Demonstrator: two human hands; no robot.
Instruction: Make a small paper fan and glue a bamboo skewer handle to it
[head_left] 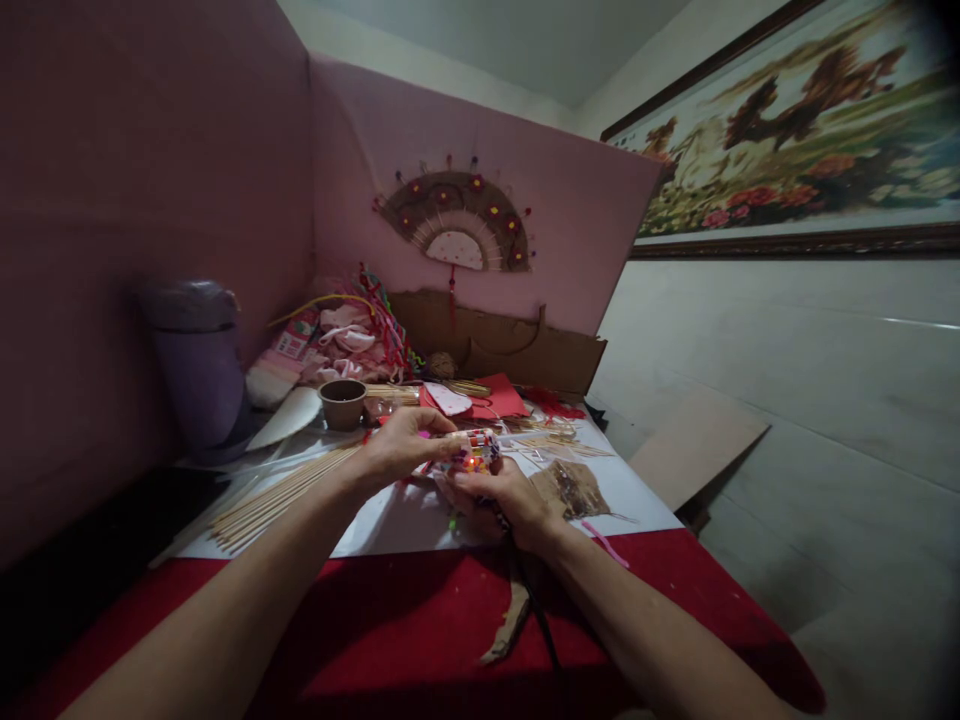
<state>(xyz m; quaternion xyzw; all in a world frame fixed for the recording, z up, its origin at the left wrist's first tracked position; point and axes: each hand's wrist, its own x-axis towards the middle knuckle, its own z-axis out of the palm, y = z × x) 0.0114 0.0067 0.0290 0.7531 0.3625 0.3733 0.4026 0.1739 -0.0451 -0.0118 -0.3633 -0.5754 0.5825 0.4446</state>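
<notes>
My right hand [517, 500] is wrapped round a corded, colourfully patterned tool [474, 463] with a small glowing orange light; it looks like a glue gun. Its black cord [544, 625] runs down from the hand over the front of the table. Close against the tool, my left hand [411, 440] has thumb and fingers pinched together. What they grip is too small and hidden to make out. Just right of my right hand lies a piece of brown burlap [571, 488]. Beyond the hands are a white-and-pink cut-out [448, 398] and a red sheet [501, 396].
Thin wooden sticks [281, 500] lie at left, near a brown pot [343, 404] and a purple lidded bin [196, 365]. Ribbons and pink cloth [349, 335] are heaped behind. A decorated fan [457, 220] hangs on the pink board. Cardboard [495, 340] stands below it.
</notes>
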